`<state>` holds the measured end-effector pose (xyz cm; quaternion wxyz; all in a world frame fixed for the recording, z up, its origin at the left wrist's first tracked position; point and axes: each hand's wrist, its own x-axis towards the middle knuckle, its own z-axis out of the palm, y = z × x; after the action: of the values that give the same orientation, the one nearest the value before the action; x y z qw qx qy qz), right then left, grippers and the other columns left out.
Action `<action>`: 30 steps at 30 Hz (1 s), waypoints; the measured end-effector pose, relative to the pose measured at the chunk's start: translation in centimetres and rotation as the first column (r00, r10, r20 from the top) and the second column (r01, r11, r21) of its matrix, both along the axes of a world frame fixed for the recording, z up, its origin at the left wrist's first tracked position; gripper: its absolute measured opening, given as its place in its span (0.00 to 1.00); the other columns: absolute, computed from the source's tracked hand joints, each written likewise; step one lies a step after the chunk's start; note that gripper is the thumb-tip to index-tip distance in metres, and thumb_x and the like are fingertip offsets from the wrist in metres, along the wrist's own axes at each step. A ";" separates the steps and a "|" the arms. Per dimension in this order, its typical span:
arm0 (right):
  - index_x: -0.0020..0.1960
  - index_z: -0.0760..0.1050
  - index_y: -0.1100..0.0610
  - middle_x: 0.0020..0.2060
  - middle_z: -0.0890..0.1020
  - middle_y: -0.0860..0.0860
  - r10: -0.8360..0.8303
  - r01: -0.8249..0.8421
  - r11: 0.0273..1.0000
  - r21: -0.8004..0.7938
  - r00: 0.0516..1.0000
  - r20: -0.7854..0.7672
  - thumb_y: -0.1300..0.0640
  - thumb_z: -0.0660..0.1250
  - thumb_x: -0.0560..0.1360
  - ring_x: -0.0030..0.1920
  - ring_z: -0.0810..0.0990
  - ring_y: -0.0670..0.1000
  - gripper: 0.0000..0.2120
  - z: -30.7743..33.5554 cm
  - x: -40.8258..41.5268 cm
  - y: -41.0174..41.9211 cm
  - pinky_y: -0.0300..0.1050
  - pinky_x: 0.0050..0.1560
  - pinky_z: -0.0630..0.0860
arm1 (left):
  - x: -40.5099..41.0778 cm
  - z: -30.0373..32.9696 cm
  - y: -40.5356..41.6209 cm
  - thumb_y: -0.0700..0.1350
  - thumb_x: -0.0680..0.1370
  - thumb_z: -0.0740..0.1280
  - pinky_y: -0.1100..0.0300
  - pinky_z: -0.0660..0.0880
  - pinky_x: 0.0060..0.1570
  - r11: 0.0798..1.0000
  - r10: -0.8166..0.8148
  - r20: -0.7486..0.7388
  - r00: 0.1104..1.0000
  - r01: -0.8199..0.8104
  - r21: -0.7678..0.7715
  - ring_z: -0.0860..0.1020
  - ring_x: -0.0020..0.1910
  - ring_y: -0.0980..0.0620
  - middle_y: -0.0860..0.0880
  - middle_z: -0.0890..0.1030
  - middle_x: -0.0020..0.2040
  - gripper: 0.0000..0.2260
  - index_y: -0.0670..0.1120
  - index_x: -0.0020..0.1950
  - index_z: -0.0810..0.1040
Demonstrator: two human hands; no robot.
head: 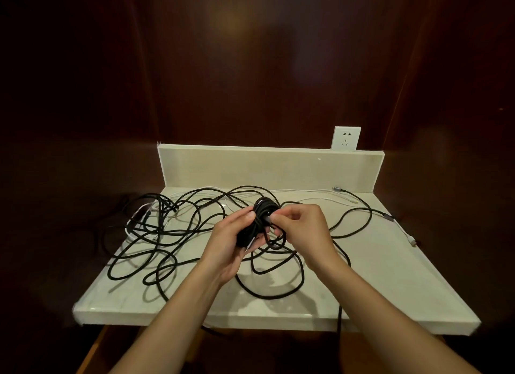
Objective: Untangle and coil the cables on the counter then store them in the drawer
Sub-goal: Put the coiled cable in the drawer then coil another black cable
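the left hand (pixel 232 241) is cupping a black coiled bundle (pixel 257 220) above the pale counter (pixel 390 284), fingers curled round it. the right hand (pixel 302 228) is pinching a strand at the bundle's side — loose black cables (pixel 167 228) are sprawling across the counter, a white cable (pixel 315 191) lying near the back wall outlet (pixel 345 138).

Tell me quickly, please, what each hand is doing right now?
Left hand: closed, holding the coiled bundle of black cable.
Right hand: closed, fingertips pinching a strand at the top of that same bundle.
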<state>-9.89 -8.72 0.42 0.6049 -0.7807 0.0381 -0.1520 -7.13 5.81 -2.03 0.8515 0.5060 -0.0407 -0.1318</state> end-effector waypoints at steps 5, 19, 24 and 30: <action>0.40 0.83 0.58 0.29 0.83 0.51 -0.106 0.105 0.994 0.027 0.993 0.043 0.60 0.74 0.73 0.29 0.81 0.43 0.03 -0.9 0.0 0.4 0.35 0.33 0.74 | -0.2 -0.3 -0.3 0.37 0.82 0.63 0.51 0.83 0.49 0.999 0.033 0.021 0.999 -0.034 0.010 0.85 0.50 0.42 0.39 0.85 0.53 0.11 0.40 0.62 0.79; 0.41 0.82 0.52 0.31 0.84 0.45 -0.154 0.169 0.969 -0.179 0.984 0.094 0.58 0.71 0.75 0.34 0.83 0.42 0.05 -0.9 -1.3 0.4 0.38 0.35 0.76 | -1.0 -0.4 -0.9 0.39 0.82 0.63 0.52 0.83 0.46 0.996 0.065 -0.092 0.994 -0.071 -0.061 0.84 0.54 0.43 0.37 0.84 0.58 0.13 0.38 0.65 0.77; 0.48 0.80 0.53 0.38 0.85 0.47 -0.231 0.373 0.791 -0.484 0.916 0.327 0.51 0.67 0.78 0.41 0.82 0.51 0.07 -2.2 -1.2 1.0 0.48 0.43 0.76 | -1.5 -0.3 -1.1 0.40 0.82 0.64 0.49 0.83 0.50 0.993 0.029 -0.091 0.995 -0.039 -0.112 0.84 0.55 0.44 0.38 0.82 0.60 0.16 0.36 0.68 0.74; 0.41 0.77 0.57 0.28 0.78 0.49 -0.165 0.552 0.639 -0.535 0.779 0.606 0.50 0.60 0.76 0.29 0.77 0.52 0.13 -2.7 -1.5 1.3 0.42 0.27 0.68 | -1.9 -0.2 -0.7 0.41 0.82 0.64 0.46 0.82 0.53 0.995 -0.003 -0.053 0.999 -0.002 -0.095 0.83 0.58 0.45 0.37 0.81 0.62 0.17 0.36 0.70 0.72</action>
<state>-11.38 -7.41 -2.26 0.2134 -0.8537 -0.0198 -0.4746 -9.02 5.08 -2.26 0.8754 0.4611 -0.0247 -0.1434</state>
